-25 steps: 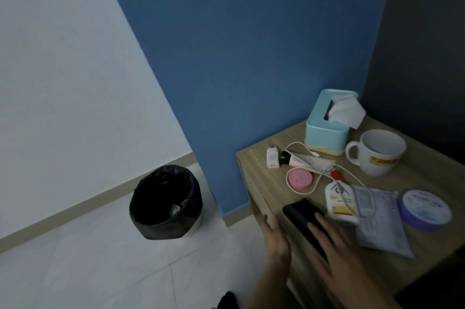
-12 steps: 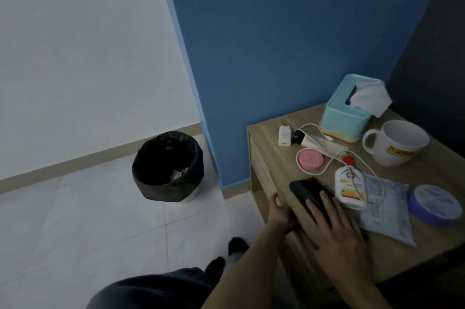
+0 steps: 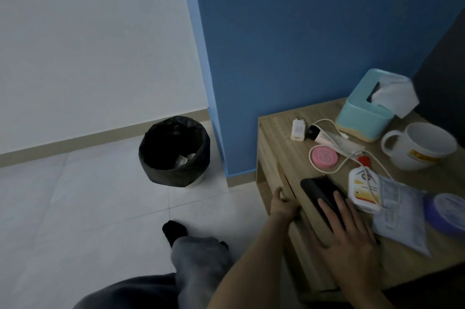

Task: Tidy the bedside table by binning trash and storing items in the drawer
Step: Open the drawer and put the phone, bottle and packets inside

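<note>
Looking down at a wooden counter (image 3: pixel 276 132) in the right half of the frame, set against a blue wall (image 3: pixel 302 31). The left grip (image 3: pixel 283 204) is curling its fingers over the top edge of the drawer (image 3: pixel 273 172) front, on the counter's near-left face; whether the drawer is out at all is too hard to tell. The right grip (image 3: pixel 349 240) is lying flat, fingers straight, resting on a black object (image 3: pixel 318 189) at the counter's front edge, lower right of the frame.

Just right of that object a white bottle (image 3: pixel 364 190) is lying on its side, overlapping a pale packet (image 3: pixel 400 220), and a purple tin (image 3: pixel 448 210) is reaching the frame's right edge. A white cable (image 3: pixel 340 164) is looping over the bottle and around a pink tin (image 3: pixel 324 156) further back. Behind those, a charger (image 3: pixel 298 128) and a tube (image 3: pixel 327 137) are lying side by side, a teal tissue box (image 3: pixel 362 117) is sitting at the back, and a white mug (image 3: pixel 420 150) is standing upright to its right.

A bin (image 3: pixel 174 157) lined with a black bag is standing on the white floor (image 3: pixel 75 208), centre left, well apart from the counter, with scraps inside. A grey trouser leg and black sock (image 3: pixel 175 230) are showing at bottom centre.
</note>
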